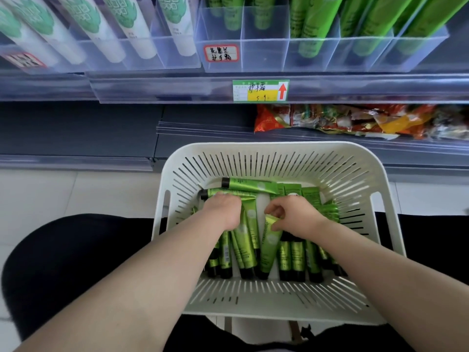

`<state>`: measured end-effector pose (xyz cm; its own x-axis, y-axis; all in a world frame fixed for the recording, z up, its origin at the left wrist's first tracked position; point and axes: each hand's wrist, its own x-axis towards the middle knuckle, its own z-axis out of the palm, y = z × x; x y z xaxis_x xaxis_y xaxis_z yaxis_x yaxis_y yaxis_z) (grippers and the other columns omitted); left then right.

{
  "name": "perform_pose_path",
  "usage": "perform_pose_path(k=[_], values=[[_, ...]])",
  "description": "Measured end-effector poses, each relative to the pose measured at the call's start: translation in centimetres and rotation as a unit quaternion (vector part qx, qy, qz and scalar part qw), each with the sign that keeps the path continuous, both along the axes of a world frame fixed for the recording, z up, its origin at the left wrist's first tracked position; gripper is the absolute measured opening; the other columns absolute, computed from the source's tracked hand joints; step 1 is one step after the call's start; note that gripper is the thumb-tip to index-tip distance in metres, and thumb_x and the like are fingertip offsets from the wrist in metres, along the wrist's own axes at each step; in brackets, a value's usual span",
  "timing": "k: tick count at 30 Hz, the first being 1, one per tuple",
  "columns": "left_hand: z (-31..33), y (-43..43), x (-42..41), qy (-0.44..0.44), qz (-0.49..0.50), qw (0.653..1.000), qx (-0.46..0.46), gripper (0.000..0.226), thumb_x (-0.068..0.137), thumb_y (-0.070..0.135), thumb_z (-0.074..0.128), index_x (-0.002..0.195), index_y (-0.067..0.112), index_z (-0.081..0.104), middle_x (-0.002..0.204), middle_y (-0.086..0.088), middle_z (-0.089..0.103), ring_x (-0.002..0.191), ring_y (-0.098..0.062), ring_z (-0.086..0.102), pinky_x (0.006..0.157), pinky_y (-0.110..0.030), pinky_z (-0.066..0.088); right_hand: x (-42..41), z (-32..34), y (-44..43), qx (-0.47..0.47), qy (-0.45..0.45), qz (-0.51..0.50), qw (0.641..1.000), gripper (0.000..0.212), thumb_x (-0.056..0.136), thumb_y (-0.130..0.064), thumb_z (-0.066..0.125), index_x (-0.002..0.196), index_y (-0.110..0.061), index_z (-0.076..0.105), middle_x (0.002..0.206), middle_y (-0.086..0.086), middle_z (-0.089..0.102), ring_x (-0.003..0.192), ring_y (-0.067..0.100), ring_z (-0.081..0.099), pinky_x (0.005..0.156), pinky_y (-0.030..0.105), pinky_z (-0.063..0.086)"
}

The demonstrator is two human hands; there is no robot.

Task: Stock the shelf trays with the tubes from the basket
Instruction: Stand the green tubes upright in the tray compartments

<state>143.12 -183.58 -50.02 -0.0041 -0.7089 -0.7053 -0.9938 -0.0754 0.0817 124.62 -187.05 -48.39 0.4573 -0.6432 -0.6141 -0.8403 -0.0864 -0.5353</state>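
Observation:
A white slotted basket [279, 308] rests on my lap, holding several green tubes with black caps [291, 257]. Both my hands are down inside it. My left hand [224, 212] lies curled over the tubes at the left middle, gripping the flat end of a green tube [247, 232]. My right hand [291, 214] pinches the crimped end of another green tube [270, 240] that slants down toward me. On the shelf above, a clear divided tray [327, 50] holds upright bright green tubes [311, 29].
A second clear tray [142, 53] at the upper left holds white tubes with green prints. A green and yellow price label [261, 90] sits on the shelf rail. Red and orange snack bags [355, 120] lie on the lower shelf behind the basket.

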Motion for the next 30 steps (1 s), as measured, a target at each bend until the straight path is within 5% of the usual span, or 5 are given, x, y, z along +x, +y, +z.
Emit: perform_pose_path(k=[6, 10, 16, 20, 30], values=[[1.0, 0.2, 0.5, 0.038, -0.001, 0.999, 0.013, 0.029, 0.092, 0.023, 0.060, 0.120, 0.015, 0.060, 0.117, -0.007, 0.057, 0.106, -0.025, 0.048, 0.085, -0.036, 0.046, -0.1, 0.4, 0.6, 0.012, 0.019, -0.020, 1.000, 0.019, 0.077, -0.022, 0.078, 0.094, -0.021, 0.069, 0.081, -0.009, 0.062, 0.067, 0.003, 0.056, 0.061, 0.019, 0.046], [2.7, 0.7, 0.8, 0.161, 0.104, 0.981, 0.020, 0.036, 0.093, 0.030, 0.063, 0.124, 0.015, 0.055, 0.122, -0.009, 0.056, 0.096, -0.020, 0.051, 0.077, -0.028, 0.040, 0.2, 2.8, 0.5, -0.059, 0.004, 0.036, 0.998, 0.012, 0.081, -0.023, 0.072, 0.092, -0.025, 0.067, 0.083, -0.010, 0.061, 0.080, 0.008, 0.057, 0.072, 0.022, 0.045], [8.8, -0.1, 0.0, 0.194, 0.110, 0.953, -0.203, 0.008, 0.093, 0.028, 0.061, 0.099, 0.022, 0.062, 0.091, 0.001, 0.063, 0.082, -0.021, 0.058, 0.071, -0.032, 0.046, -0.6, 9.0, -0.9, -0.212, -0.028, 0.013, 0.977, 0.015, 0.084, -0.025, 0.067, 0.099, -0.027, 0.068, 0.094, -0.009, 0.069, 0.089, 0.015, 0.062, 0.080, 0.028, 0.050], [14.4, -1.6, -0.5, 0.189, 0.098, 0.922, -0.324, 0.002, 0.092, 0.025, 0.060, 0.092, 0.023, 0.060, 0.088, 0.001, 0.065, 0.084, -0.023, 0.059, 0.074, -0.036, 0.047, -1.2, 13.5, -1.9, -0.284, -0.023, -0.014, 0.959, 0.016, 0.087, -0.028, 0.064, 0.102, -0.034, 0.067, 0.100, -0.011, 0.069, 0.093, 0.016, 0.062, 0.080, 0.034, 0.052], [27.7, -6.7, 0.5, 0.215, 0.120, 0.768, -0.592, 0.021, 0.092, 0.019, 0.061, 0.111, 0.015, 0.067, 0.102, 0.006, 0.063, 0.090, -0.010, 0.053, 0.077, -0.022, 0.036, -1.5, 24.4, -5.2, -0.491, -0.096, -0.073, 0.863, 0.017, 0.091, -0.026, 0.059, 0.107, -0.025, 0.066, 0.101, -0.004, 0.068, 0.092, 0.022, 0.061, 0.069, 0.031, 0.048]])
